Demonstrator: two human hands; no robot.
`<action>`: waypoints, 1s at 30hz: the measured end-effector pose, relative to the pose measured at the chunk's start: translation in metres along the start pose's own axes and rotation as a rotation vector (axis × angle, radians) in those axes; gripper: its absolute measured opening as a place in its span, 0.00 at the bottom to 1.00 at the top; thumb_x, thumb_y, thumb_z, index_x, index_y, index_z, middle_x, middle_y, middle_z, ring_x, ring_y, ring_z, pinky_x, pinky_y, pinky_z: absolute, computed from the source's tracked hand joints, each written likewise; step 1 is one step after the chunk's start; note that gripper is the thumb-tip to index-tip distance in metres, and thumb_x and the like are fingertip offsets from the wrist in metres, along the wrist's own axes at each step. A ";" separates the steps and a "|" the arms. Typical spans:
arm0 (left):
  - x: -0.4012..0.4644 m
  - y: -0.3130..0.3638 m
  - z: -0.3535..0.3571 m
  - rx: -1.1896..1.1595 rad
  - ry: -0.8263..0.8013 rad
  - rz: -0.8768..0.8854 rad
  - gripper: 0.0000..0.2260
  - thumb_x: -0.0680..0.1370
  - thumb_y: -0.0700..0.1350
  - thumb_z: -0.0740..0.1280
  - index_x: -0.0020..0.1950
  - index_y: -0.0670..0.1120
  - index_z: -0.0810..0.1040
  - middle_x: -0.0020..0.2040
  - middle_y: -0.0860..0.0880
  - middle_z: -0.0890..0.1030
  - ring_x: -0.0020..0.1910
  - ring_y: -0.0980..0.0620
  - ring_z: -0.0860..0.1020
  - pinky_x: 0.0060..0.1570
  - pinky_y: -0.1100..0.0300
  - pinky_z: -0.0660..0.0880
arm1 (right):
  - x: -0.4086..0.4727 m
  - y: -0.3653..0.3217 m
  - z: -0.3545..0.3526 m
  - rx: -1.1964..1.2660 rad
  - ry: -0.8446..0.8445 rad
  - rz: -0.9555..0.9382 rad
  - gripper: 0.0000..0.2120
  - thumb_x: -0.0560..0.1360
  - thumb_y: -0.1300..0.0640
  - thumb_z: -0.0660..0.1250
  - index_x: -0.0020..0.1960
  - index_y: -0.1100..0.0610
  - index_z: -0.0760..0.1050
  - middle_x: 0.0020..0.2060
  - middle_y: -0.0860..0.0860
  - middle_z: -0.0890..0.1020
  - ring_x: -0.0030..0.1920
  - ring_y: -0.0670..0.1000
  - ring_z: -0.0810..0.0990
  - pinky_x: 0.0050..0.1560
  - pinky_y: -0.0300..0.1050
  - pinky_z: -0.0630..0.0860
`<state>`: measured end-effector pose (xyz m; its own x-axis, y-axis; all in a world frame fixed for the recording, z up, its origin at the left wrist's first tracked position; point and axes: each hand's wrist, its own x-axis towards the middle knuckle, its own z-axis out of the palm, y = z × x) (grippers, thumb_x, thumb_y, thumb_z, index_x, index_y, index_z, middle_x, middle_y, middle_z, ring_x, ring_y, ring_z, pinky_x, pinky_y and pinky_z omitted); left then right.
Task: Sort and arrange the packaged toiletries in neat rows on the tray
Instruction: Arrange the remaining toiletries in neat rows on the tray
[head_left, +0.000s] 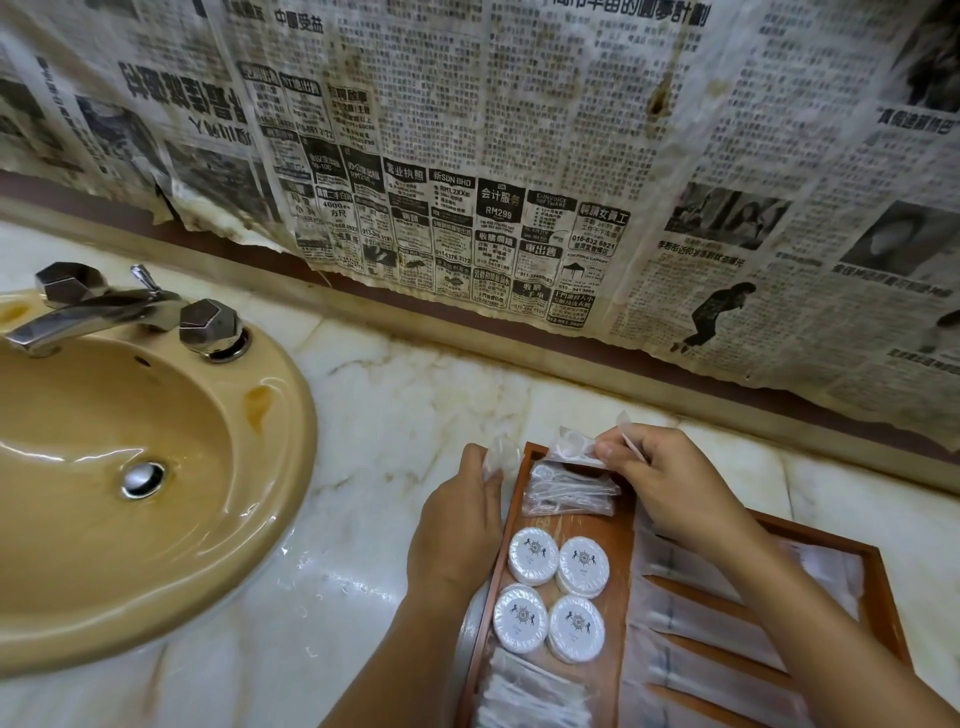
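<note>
— Looking at the tray (618, 582), how far along would you say we are?

— Well on, I judge. Four round white soaps (556, 595) lie two by two just below my fingers, neatly squared. Beyond them, right under my right fingers, a stack of clear packets (569, 491) sits at the tray's far end. Near the bottom edge, another pile of thin white sachets (524, 696) lies in the left part of the tray. Long flat packets (691, 613) fill the section under my right forearm, laid in rows.

— What's left, then?

— The two packets I have in hand, as far as I can see. Possibly squaring up the far stack, which looks a little fanned out.

— And your fingers?

— My right hand (670, 483) has its fingers pinched together on a small clear packet (576, 447), held just above the far stack. A thin stick-like item (634, 448) also pokes out between those fingers; I cannot tell what it is. My left hand (457, 525) is curled round another clear packet (501, 452), at the tray's left rim, over the counter (363, 467).

— Anything else about?

— A tan sink (156, 467) with a metal tap (104, 306) well left of my left fingers, and newspaper (519, 156) pasted across the wall beyond.
</note>
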<state>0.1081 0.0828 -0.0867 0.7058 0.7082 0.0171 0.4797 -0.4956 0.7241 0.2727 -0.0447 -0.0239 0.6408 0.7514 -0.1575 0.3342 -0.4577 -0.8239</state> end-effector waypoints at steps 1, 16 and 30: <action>0.000 0.000 0.000 0.000 0.001 0.003 0.12 0.80 0.61 0.47 0.50 0.55 0.62 0.32 0.56 0.73 0.31 0.57 0.73 0.28 0.60 0.64 | 0.000 0.001 0.001 -0.004 0.002 0.007 0.11 0.79 0.53 0.65 0.42 0.58 0.81 0.39 0.53 0.84 0.43 0.50 0.81 0.47 0.47 0.74; -0.001 -0.004 0.000 -0.250 0.133 0.034 0.18 0.80 0.62 0.47 0.49 0.52 0.70 0.37 0.58 0.75 0.38 0.59 0.76 0.36 0.66 0.72 | 0.006 -0.023 0.030 -0.220 0.021 -0.002 0.18 0.81 0.52 0.62 0.32 0.52 0.69 0.28 0.47 0.74 0.31 0.45 0.72 0.34 0.40 0.65; 0.010 -0.011 0.001 -0.623 0.264 -0.094 0.17 0.78 0.59 0.59 0.53 0.48 0.78 0.42 0.53 0.83 0.43 0.60 0.81 0.41 0.65 0.76 | 0.020 -0.064 0.095 -0.305 -0.088 -0.004 0.07 0.71 0.63 0.60 0.39 0.58 0.77 0.37 0.53 0.81 0.40 0.54 0.79 0.41 0.51 0.77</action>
<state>0.1108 0.0947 -0.0952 0.4871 0.8722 0.0448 0.0874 -0.0997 0.9912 0.1979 0.0448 -0.0258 0.5815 0.7854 -0.2124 0.5369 -0.5666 -0.6251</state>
